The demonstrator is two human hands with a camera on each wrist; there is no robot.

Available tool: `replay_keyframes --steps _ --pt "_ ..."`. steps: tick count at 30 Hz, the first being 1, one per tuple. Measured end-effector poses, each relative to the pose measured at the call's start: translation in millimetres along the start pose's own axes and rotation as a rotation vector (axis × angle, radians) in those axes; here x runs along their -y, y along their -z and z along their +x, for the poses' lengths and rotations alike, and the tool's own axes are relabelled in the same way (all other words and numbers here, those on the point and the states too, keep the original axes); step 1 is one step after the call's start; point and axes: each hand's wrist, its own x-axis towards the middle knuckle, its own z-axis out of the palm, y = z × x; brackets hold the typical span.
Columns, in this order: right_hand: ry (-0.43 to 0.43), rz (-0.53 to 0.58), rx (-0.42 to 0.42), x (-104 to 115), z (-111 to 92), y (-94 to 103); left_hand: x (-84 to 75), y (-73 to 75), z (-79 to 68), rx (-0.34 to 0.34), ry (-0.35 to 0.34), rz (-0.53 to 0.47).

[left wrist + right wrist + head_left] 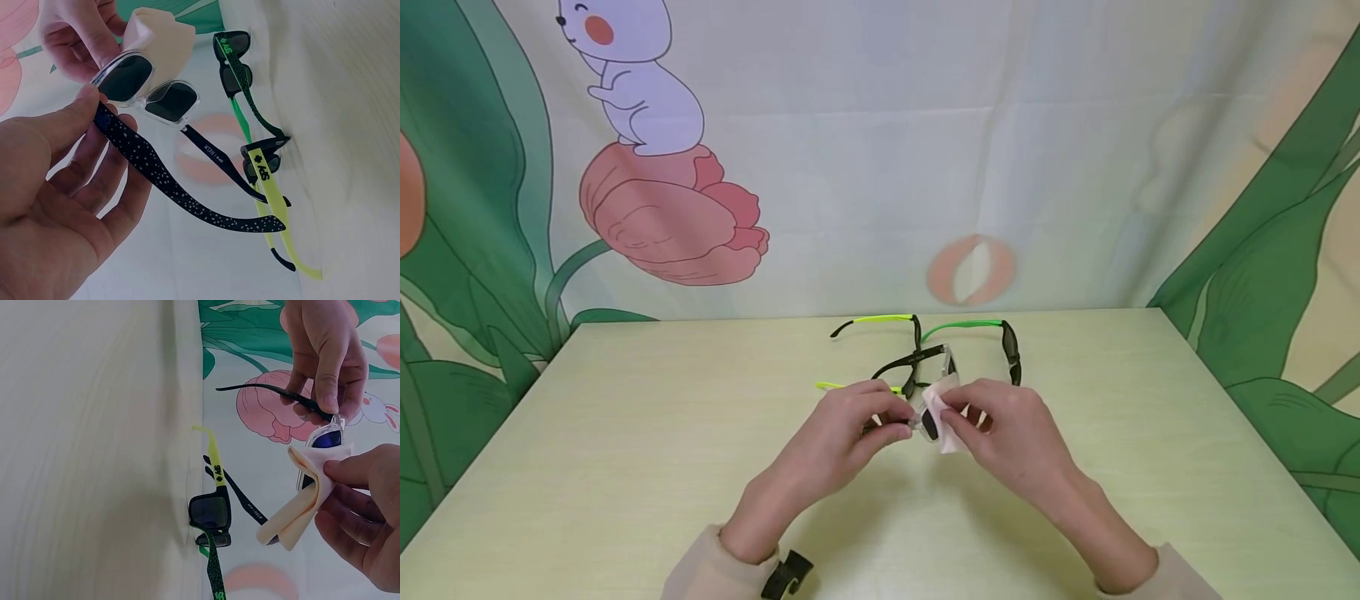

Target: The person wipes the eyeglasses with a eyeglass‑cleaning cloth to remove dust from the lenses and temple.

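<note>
My left hand (pixel 848 425) pinches a pair of sunglasses (pixel 172 101) at the hinge corner, thumb and fingers on the frame. They have a clear frame, dark lenses and black temples, one speckled white; both temples are unfolded. A pale pink cloth (pixel 306 494) is pinched in my right hand (pixel 1011 425) and lies folded against a lens. In the right wrist view the cloth covers much of the frame front. The sunglasses are held up over the table, between both hands.
Behind the hands, sunglasses with yellow temples (pixel 269 187) and another pair with green temples (pixel 240 94) rest unfolded on the pale table (pixel 625 433). A printed curtain (pixel 850 167) hangs along the table's far edge.
</note>
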Motion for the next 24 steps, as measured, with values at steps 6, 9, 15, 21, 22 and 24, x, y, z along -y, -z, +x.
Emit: replay_keyframes --steps 6,9,15,21,22,24 --pt "0.038 0.055 0.012 4.7 0.4 0.2 0.1 -0.6 0.9 -0.004 0.007 0.009" --pt "0.064 0.08 0.019 5.6 -0.4 -0.1 0.3 -0.8 1.4 -0.008 0.012 0.005" --pt "0.11 0.093 0.013 3.7 -1.0 2.5 1.8 0.4 0.3 -0.013 0.021 -0.004" --pt "0.004 0.034 -0.078 -6.8 3.5 17.0 0.9 2.8 -0.4 -0.009 0.021 -0.009" --pt "-0.024 0.017 -0.092 -8.6 4.2 19.2 0.7 3.2 -0.7 -0.009 0.02 -0.01" --pt "-0.074 -0.017 -0.106 -11.7 5.0 22.1 0.1 3.8 -1.2 -0.01 0.015 -0.014"
